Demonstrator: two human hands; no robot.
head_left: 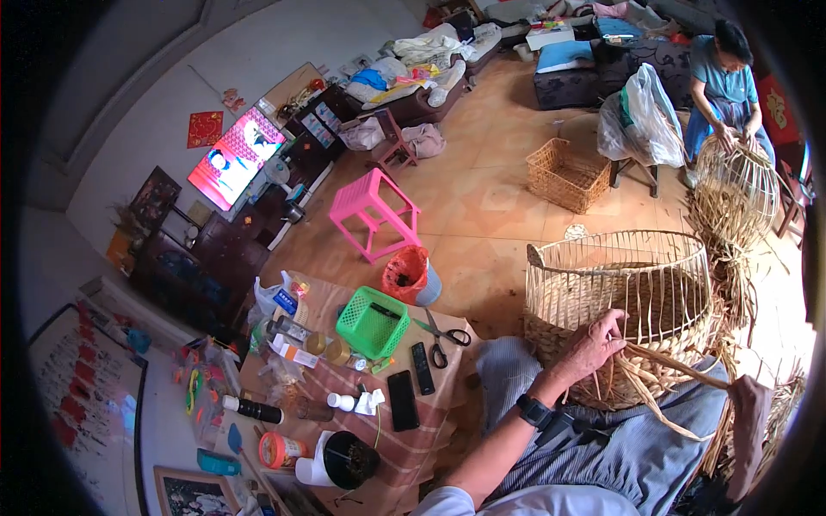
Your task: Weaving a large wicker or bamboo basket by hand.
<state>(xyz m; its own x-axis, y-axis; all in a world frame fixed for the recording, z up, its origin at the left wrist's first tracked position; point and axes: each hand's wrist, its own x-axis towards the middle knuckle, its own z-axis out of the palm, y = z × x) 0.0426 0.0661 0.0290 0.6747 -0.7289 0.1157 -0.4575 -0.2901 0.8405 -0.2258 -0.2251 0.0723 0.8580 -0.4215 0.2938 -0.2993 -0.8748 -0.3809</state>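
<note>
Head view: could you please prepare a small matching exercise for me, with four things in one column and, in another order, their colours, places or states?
1. Large basket
2. Left hand
3. Stool
4. Scissors

A. pink, standing on the floor
B. on the table, beside the green basket
C. woven low down, bare ribs above
D. black watch above its wrist

Pairs: 1-C, 2-D, 3-A, 4-B
</note>
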